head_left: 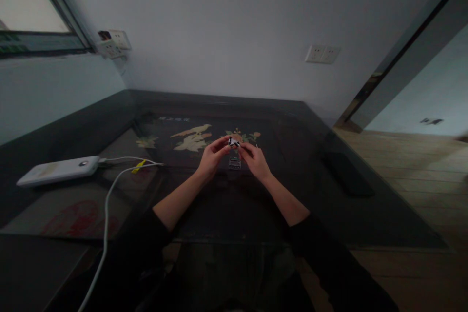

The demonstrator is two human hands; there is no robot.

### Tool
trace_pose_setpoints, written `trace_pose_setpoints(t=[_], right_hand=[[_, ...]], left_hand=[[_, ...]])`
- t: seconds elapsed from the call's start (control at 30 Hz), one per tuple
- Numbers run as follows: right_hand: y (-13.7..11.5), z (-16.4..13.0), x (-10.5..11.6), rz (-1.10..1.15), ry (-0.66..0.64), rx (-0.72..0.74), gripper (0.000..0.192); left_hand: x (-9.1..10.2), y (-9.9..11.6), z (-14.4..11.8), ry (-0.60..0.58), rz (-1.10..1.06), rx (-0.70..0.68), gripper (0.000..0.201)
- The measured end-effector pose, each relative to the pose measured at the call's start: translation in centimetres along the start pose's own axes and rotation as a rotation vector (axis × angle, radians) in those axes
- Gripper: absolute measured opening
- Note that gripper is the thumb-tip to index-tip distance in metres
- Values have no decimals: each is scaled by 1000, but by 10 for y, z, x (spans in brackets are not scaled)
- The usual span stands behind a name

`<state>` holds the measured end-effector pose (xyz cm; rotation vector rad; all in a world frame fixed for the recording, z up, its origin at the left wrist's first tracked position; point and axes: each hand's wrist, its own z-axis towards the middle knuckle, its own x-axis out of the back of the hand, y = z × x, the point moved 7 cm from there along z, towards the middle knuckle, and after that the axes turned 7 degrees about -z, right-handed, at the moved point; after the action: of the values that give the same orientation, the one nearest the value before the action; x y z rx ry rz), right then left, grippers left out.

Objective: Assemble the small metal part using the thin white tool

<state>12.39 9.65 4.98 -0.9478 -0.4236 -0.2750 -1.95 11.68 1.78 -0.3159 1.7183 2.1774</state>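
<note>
Both hands meet over the middle of the dark glossy table (226,204). Between my fingertips is a small black and silver-white piece (234,143), too small for me to name. My left hand (211,158) pinches it from the left with thumb and fingers. From the right, my right hand (256,160) closes thumb and fingers on its other side; a thin light tip shows by those fingers. Just below the hands lies a small dark rectangular item with light markings (234,162), flat on the table and apart from both hands.
A white power bank (58,170) lies at the left, its white cable (107,214) running toward me with a yellow tag (138,166). A black flat rectangular object (347,174) rests at the right. Behind the table stands a wall with sockets (322,54).
</note>
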Motion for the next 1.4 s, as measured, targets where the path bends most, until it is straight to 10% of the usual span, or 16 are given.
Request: trace_pose_setpoints(t=[1.4], right_hand=[[6,6,13,-232,-34,178,23]], left_hand=[[6,3,11,-205,147,106,49]])
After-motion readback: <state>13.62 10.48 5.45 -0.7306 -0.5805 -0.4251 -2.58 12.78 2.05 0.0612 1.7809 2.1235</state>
